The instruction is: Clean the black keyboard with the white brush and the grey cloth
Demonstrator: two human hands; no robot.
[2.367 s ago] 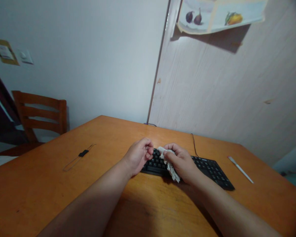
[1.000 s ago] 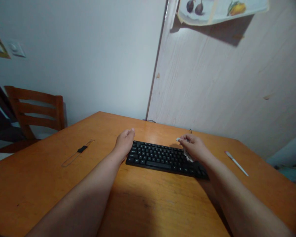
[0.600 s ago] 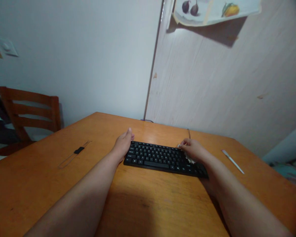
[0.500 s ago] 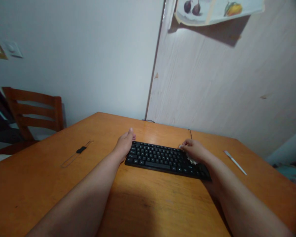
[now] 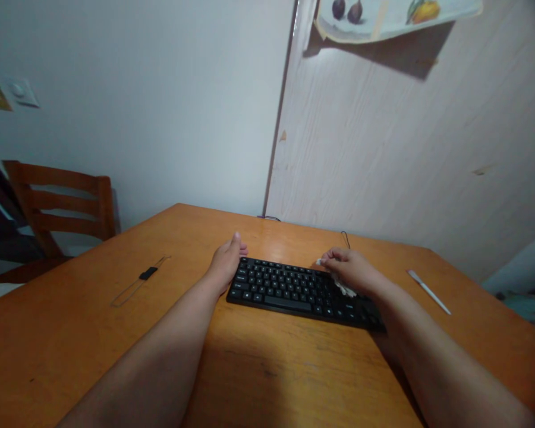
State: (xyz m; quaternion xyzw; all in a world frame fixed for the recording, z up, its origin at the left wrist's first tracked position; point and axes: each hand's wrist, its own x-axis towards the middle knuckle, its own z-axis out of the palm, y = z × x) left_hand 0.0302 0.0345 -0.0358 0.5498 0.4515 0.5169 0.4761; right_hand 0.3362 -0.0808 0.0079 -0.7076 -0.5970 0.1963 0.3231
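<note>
A black keyboard [image 5: 280, 288] lies on the wooden table, its long side towards me. My left hand [image 5: 225, 261] is closed against its left end, thumb pointing up and fingertips curled behind the far corner. Over the keyboard's right part, my right hand [image 5: 350, 268] pinches a crumpled white cloth or tissue [image 5: 346, 290]. Part of the white piece hangs below the palm onto the keys, and a small bit pokes out past the fingertips. My right hand and forearm hide much of the keyboard's right end.
On the table [image 5: 116, 362] to the left lies a black clip-like piece with a thin wire loop [image 5: 148, 273]. A slim white brush-like tool [image 5: 429, 291] rests at the right. A thin dark cable [image 5: 345, 239] runs behind the keyboard. A wooden chair [image 5: 62, 199] stands at the left.
My right hand has shifted slightly left along the keyboard's far edge with the white cloth or tissue. My left hand stays at the left end.
</note>
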